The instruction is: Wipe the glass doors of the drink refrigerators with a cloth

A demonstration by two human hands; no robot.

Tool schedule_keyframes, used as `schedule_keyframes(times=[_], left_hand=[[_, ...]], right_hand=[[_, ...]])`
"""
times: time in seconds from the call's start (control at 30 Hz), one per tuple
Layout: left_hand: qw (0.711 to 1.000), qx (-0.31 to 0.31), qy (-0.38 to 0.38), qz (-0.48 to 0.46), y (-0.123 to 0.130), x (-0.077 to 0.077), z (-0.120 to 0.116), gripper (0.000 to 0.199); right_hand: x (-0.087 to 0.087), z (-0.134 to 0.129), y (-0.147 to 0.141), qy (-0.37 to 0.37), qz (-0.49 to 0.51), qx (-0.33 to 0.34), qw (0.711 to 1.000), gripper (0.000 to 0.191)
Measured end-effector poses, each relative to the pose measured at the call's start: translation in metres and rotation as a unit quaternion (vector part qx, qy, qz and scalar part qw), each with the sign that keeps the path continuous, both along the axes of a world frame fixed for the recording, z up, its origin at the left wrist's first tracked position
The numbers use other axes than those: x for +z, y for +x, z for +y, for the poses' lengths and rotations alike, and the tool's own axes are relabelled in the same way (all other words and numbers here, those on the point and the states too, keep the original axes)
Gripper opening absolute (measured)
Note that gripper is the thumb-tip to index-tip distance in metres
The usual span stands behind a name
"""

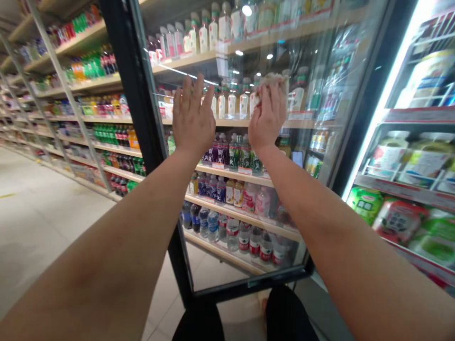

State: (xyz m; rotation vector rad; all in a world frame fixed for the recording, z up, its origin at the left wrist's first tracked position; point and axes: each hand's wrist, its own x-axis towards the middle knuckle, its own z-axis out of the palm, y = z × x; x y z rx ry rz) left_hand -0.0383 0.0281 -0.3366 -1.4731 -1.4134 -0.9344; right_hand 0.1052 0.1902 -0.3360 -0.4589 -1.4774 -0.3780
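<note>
A glass door (227, 279) in a black frame stands swung open in front of me, with bottle shelves showing through the pane. My left hand (194, 116) is raised at the upper left part of the glass, palm toward it, fingers spread and holding nothing. To its right, my right hand (268, 111) presses a crumpled light cloth (279, 80) to the pane, its fingers over the cloth. Part of the cloth sticks out above and beside the fingers. Bright light reflections show on the glass near both hands.
On the right is a lit cooler with shelves (408, 187) of bottles and packs. Long drink shelves (103, 118) run back along the left above a tiled floor (53, 222). My legs (199, 324) are below the door's bottom edge.
</note>
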Motion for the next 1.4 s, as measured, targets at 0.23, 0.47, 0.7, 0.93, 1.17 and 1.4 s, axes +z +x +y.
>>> schedule_keyframes(times=[0.23,0.47,0.7,0.93,1.17,1.4], left_hand=[[0.999,-0.019,0.032,-0.017,-0.002,-0.006,-0.001,0.060],[0.998,-0.016,0.058,0.001,-0.003,-0.008,0.000,0.065],[0.998,-0.050,0.018,-0.036,0.000,-0.008,-0.002,0.074],[0.999,-0.001,0.011,-0.045,0.005,-0.006,-0.004,0.067],[0.999,-0.025,0.018,-0.044,0.005,-0.008,-0.003,0.074],[0.999,-0.007,0.034,-0.033,0.004,-0.008,-0.003,0.063]], right_hand=[[-0.014,-0.047,0.011,0.112,-0.288,0.002,0.951,0.054],[0.075,-0.024,0.031,-0.061,-0.004,-0.046,0.997,0.059],[0.072,-0.041,0.009,0.004,-0.088,-0.062,0.994,0.060],[0.033,-0.047,0.011,0.084,-0.285,0.008,0.955,0.056],[0.036,0.021,0.062,-0.013,-0.018,-0.057,0.998,0.059],[0.011,0.010,0.088,0.011,-0.185,-0.055,0.981,0.055]])
